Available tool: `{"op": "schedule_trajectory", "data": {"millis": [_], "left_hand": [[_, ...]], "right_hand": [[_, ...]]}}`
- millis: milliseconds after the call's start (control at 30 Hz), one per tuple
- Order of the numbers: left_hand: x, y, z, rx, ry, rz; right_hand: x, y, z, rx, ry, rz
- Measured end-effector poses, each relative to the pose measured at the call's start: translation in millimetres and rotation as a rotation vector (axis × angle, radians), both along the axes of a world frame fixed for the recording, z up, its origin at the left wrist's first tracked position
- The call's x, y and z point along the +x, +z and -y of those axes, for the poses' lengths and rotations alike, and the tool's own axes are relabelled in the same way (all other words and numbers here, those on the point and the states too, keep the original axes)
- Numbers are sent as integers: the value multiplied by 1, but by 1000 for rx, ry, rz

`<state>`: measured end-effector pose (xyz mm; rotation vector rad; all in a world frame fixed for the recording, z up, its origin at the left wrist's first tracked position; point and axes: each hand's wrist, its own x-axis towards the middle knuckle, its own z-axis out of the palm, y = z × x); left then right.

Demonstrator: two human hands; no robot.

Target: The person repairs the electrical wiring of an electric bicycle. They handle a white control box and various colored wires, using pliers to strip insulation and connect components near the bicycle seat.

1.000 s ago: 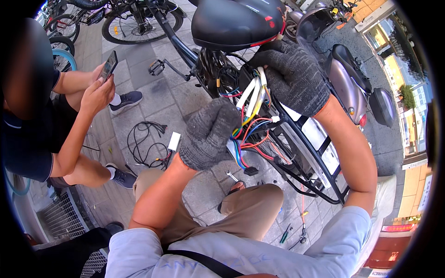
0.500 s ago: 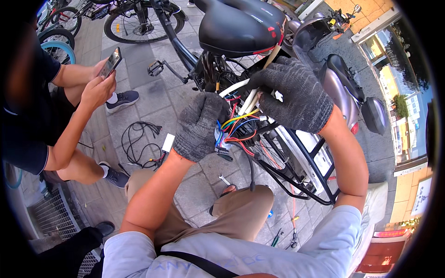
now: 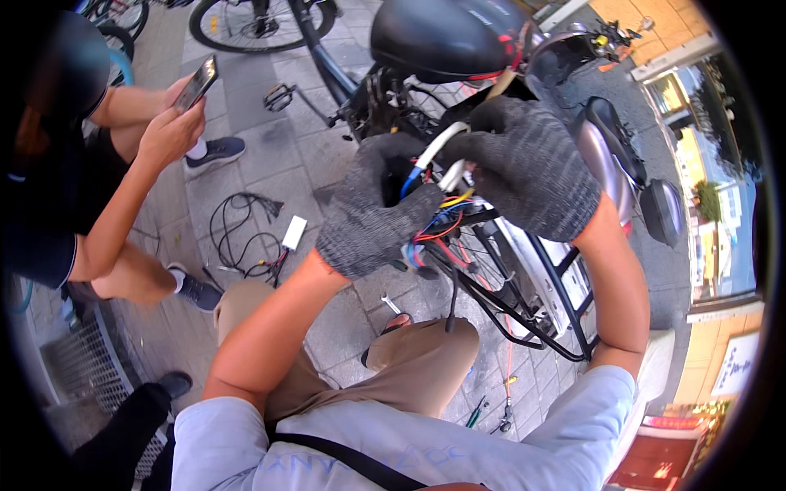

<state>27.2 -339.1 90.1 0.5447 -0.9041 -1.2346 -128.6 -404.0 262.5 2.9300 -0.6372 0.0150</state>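
Both of my hands wear dark grey knitted gloves and work below the black bicycle saddle (image 3: 446, 37). My left hand (image 3: 372, 209) curls round a bundle of wires, its thumb lying across them. Red, orange, yellow and blue wires (image 3: 449, 219) come out beside the thumb. My right hand (image 3: 536, 168) is closed on white tubing (image 3: 444, 143), close to the left hand. The tubing arches between the hands and has blue at its lower end. The right fingertips are partly hidden, and the image is slightly blurred.
A black rear rack (image 3: 532, 331) reaches toward my knee. Black cables (image 3: 233, 233) and a white box (image 3: 295, 233) lie on the paving at left, a wrench (image 3: 390, 304) by my foot, pliers (image 3: 476, 412) at right. A person (image 3: 123, 180) holds a phone; a scooter (image 3: 606, 155) stands at right.
My left hand has moved up and right, closer to the right hand, and its thumb now crosses the wires. The tubing's blue end has come into sight. The view has shifted slightly.
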Motion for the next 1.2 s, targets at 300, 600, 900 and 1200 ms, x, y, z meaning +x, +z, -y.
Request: {"op": "schedule_trajectory", "data": {"millis": [300,600,900,1200], "left_hand": [[-24,-19,6,-326,526,246],[-19,-13,6,-332,528,423],[-9,-6,3,-183,210,716],[-16,-11,13,-259,573,483]], "right_hand": [[3,-13,-31,-51,-32,-49],[0,-8,-28,-85,-139,-139],[-27,-32,-8,145,-251,304],[-7,-16,-11,-55,-100,-45]]}}
